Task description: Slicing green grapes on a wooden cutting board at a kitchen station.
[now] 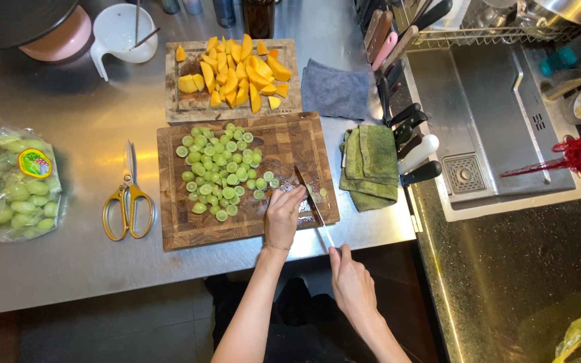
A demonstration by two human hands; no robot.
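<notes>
Grape (302, 199) sits at the near right edge of the dark board (290, 144), so I pinch it steady with my left hand (284, 216) while my right hand (352, 281) wraps the knife (311, 199) handle; halved grapes (220, 171) lie pushed aside on the bench (68, 262).

- Knife (309, 195): dark blade, pale handle, lying angled across the near right corner of the wooden cutting board (304, 141).
- Grape (322, 192): green, small, on the board's right edge, just beside the blade.
- Halved grapes (220, 171): green, cut faces up, heaped at the board's centre.
</notes>
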